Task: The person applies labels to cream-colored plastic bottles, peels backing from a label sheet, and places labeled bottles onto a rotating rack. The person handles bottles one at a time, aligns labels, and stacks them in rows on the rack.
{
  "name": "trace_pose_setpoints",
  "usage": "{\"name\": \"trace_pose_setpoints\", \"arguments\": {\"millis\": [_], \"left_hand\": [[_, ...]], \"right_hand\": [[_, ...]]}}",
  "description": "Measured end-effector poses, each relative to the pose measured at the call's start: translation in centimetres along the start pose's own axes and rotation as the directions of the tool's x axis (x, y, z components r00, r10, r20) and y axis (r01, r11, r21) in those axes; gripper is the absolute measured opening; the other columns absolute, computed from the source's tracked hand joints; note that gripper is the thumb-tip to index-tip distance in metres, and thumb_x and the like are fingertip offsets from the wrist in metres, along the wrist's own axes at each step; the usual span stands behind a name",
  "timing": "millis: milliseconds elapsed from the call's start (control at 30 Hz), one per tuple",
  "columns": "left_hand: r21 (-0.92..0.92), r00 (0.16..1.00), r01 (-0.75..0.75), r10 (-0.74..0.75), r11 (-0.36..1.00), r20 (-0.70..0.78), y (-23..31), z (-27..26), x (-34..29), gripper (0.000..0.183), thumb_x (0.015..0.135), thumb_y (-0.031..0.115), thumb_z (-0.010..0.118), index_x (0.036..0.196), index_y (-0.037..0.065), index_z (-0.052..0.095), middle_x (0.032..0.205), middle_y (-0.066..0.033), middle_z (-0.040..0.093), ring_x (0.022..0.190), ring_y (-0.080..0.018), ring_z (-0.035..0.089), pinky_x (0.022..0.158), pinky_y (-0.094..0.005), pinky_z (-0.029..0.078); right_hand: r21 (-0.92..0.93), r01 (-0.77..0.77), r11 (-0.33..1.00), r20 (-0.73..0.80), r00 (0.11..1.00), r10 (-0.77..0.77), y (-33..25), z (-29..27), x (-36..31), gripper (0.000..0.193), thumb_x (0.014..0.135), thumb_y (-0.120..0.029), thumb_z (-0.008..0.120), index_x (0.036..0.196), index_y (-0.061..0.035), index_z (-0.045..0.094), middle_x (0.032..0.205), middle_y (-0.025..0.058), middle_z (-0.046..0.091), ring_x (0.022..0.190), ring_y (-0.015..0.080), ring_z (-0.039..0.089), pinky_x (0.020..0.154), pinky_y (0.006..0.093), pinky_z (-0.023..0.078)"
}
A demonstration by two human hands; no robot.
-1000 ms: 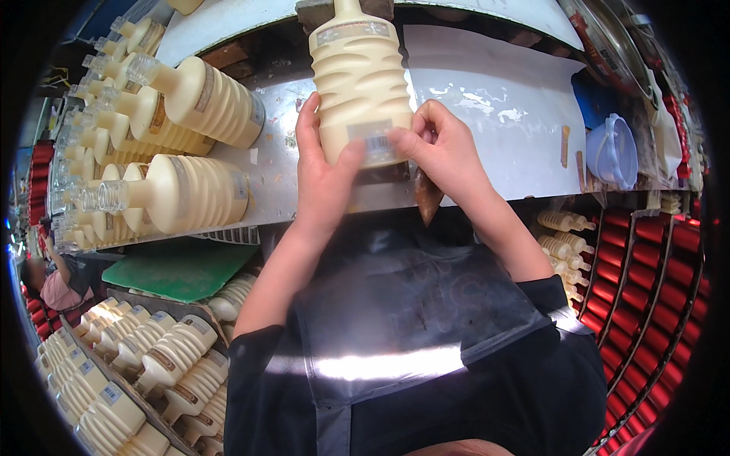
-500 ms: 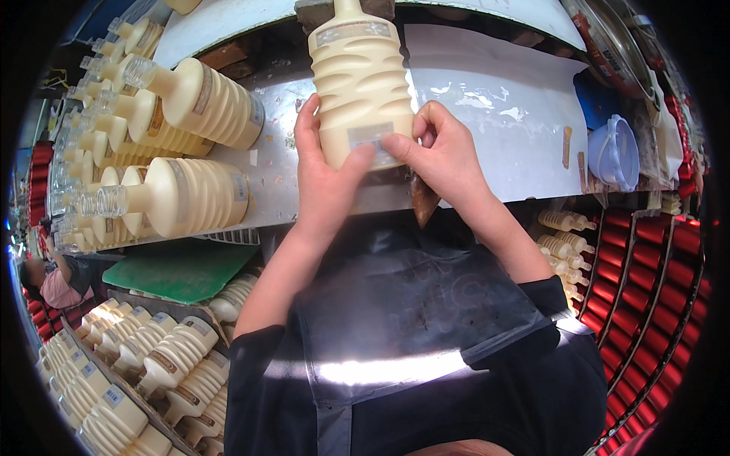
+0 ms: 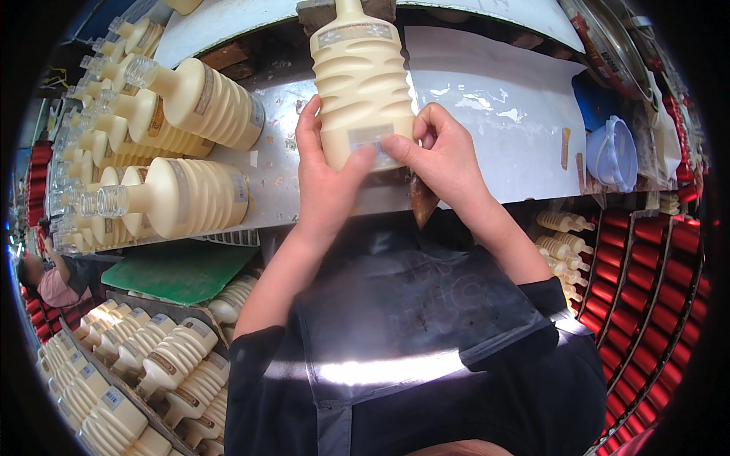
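Observation:
A cream-coloured ribbed bottle (image 3: 359, 87) lies in front of me, its neck pointing away and its base toward me. My left hand (image 3: 328, 178) grips the bottle's left side near the base, fingers along the edge and thumb on the face. My right hand (image 3: 447, 156) is closed against the right side, with its index finger curled and its thumb pressed on the lower face. Both thumbs rest on a pale label (image 3: 370, 138) near the base, which they partly cover. A brown pointed piece (image 3: 422, 199) sticks out below my right hand.
Several similar cream bottles (image 3: 199, 194) lie stacked at the table's left. More fill crates (image 3: 179, 357) below, beside a green board (image 3: 182, 270). A white sheet (image 3: 494, 114) covers the right of the table, near a light-blue bucket (image 3: 613, 154). Red cylinders (image 3: 646, 304) stand racked at right.

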State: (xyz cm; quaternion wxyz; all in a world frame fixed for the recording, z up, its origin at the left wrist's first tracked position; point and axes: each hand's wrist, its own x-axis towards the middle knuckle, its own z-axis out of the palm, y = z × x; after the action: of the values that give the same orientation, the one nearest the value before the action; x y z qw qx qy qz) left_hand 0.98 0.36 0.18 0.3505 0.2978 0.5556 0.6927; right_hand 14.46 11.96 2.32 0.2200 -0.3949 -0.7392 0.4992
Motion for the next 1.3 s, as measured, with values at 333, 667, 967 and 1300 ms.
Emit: {"name": "trace_pose_setpoints", "arguments": {"millis": [333, 667, 967, 1300], "left_hand": [[0.072, 1.0, -0.027, 0.027, 0.997, -0.001, -0.3, -0.2, 0.0, 0.085, 0.09, 0.015, 0.07, 0.157, 0.003, 0.018, 0.147, -0.0193, 0.041, 0.133, -0.027, 0.047, 0.112, -0.04, 0.04], [0.123, 0.99, -0.138, 0.141, 0.983, -0.017, -2.4, -1.8, 0.2, 0.058, 0.104, 0.023, 0.052, 0.156, 0.003, 0.034, 0.142, -0.0159, 0.045, 0.138, -0.0255, 0.04, 0.119, -0.0374, 0.028], [0.631, 0.952, -0.189, 0.297, 0.752, -0.069, -1.6, -0.5, 0.5, 0.069, 0.093, 0.032, 0.066, 0.145, -0.003, 0.037, 0.134, -0.0208, 0.047, 0.123, -0.0312, 0.047, 0.11, -0.0437, 0.036], [0.187, 0.988, -0.061, 0.086, 0.98, -0.129, -1.2, -0.4, 1.1, 0.066, 0.091, 0.028, 0.072, 0.14, 0.0, 0.036, 0.124, -0.0157, 0.049, 0.113, -0.0229, 0.05, 0.103, -0.0375, 0.041]], "right_hand": [[0.239, 0.146, 0.96, 0.095, 0.98, -0.173, -1.6, -2.8, 1.4, 0.021, 0.095, -0.009, 0.068, 0.115, -0.003, 0.069, 0.107, 0.0019, 0.069, 0.096, 0.0128, 0.067, 0.085, 0.0258, 0.055], [-0.287, 0.87, 0.401, 0.139, 0.452, -0.881, -3.0, -0.7, -2.8, 0.027, 0.07, 0.002, 0.079, 0.095, -0.0075, 0.072, 0.09, 0.0054, 0.073, 0.078, 0.0232, 0.07, 0.064, 0.0318, 0.051], [-0.143, 0.378, 0.914, -0.039, 0.921, -0.387, -2.7, 1.4, -3.5, 0.034, 0.096, -0.006, 0.058, 0.128, 0.0003, 0.048, 0.116, 0.0194, 0.06, 0.104, 0.0326, 0.063, 0.093, 0.0391, 0.05], [-0.397, 0.465, 0.792, -0.175, 0.808, -0.562, -1.4, -0.3, -1.3, 0.026, 0.094, -0.004, 0.063, 0.119, -0.0016, 0.057, 0.107, 0.0159, 0.067, 0.094, 0.032, 0.068, 0.086, 0.0409, 0.053]]}}
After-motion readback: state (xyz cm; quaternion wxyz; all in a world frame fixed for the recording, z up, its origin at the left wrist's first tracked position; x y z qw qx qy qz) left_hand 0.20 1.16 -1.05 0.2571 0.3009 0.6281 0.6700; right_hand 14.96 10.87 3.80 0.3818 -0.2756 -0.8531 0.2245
